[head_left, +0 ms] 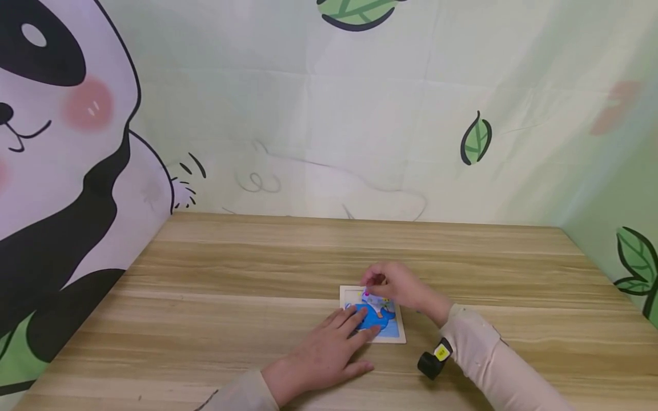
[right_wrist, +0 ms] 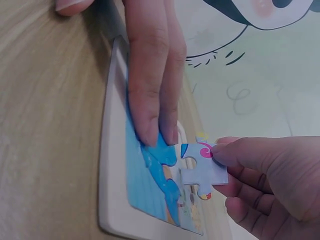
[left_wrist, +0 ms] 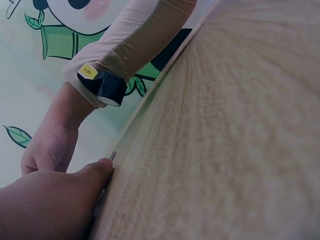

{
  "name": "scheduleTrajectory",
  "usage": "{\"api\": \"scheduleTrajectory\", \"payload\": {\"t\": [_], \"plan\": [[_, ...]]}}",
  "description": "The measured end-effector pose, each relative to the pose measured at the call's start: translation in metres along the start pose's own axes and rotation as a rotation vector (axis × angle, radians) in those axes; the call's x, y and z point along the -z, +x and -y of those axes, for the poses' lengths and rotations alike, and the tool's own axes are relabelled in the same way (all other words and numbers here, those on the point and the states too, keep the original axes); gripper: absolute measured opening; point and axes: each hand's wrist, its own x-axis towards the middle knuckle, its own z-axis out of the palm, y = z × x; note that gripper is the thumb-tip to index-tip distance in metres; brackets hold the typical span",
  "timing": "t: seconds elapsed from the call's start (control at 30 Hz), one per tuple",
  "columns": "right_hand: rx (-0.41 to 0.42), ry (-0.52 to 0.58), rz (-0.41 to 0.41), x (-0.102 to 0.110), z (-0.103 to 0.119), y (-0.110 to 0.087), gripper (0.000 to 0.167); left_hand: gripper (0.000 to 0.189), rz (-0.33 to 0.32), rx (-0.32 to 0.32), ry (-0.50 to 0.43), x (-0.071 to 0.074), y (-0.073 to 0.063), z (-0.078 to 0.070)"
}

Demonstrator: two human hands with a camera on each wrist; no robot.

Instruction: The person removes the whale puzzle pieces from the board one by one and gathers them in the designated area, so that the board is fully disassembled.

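Note:
A small framed jigsaw puzzle [head_left: 393,331] with a blue picture lies on the wooden table, its pale rim [right_wrist: 106,200] showing in the right wrist view. My right hand [head_left: 398,285] pinches a light-coloured puzzle piece [right_wrist: 207,170] with a pink swirl between thumb and fingers, over the far part of the frame. The fingers of my left hand [head_left: 329,348] lie straight across the blue pieces [right_wrist: 160,160] at the near left, thumb spread towards the near edge. In the left wrist view the puzzle is mostly hidden behind the left hand [left_wrist: 55,200].
The wooden table [head_left: 231,331] reaches back to a pale wall [head_left: 288,114] printed with a panda and leaves. A black wrist camera [head_left: 434,359] with a yellow label sits on the right sleeve, close over the table.

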Motion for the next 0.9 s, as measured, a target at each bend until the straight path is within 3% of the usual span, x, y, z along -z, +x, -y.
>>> {"api": "scheduleTrajectory", "payload": {"t": [0.23, 0.63, 0.9], "plan": [[-0.009, 0.030, 0.014, 0.006, 0.003, -0.001, 0.009, 0.060, -0.013, -0.007, -0.009, -0.001, 0.000, 0.000], [0.006, -0.009, 0.005, 0.019, 0.004, -0.004, 0.009, 0.059, -0.016, 0.002, 0.008, 0.000, -0.001, 0.000], [-0.020, -0.030, -0.017, 0.027, 0.006, -0.008, 0.011, 0.059, 0.010, 0.013, -0.019, 0.000, 0.001, 0.000]]}}
